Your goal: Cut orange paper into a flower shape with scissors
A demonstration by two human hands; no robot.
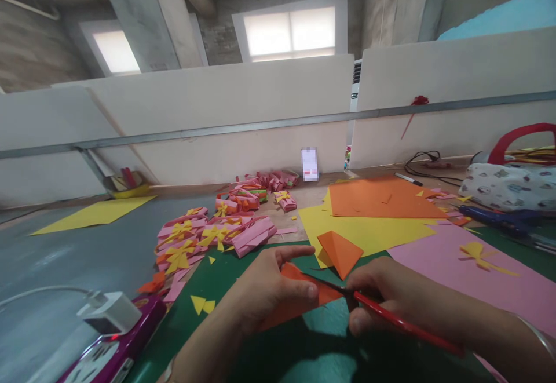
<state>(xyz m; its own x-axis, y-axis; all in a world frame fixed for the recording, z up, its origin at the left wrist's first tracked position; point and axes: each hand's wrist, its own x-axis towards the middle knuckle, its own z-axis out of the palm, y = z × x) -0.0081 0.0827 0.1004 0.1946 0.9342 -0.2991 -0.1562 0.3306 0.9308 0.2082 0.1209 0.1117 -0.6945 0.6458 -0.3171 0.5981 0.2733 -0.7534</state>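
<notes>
The left hand (264, 290) pinches an orange paper piece (299, 302) low over the green mat (226, 290), thumb on top, index finger stretched out above. The right hand (391, 296) has its fingers (362, 322) curled tight around red-handled scissors (391, 316). Their long axis runs from lower right up to the left, blades pointing left into the paper's edge.

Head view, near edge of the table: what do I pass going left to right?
White charger on the purple power strip → small yellow triangles → left hand holding orange paper → right hand with red scissors → pink sheet.
</notes>
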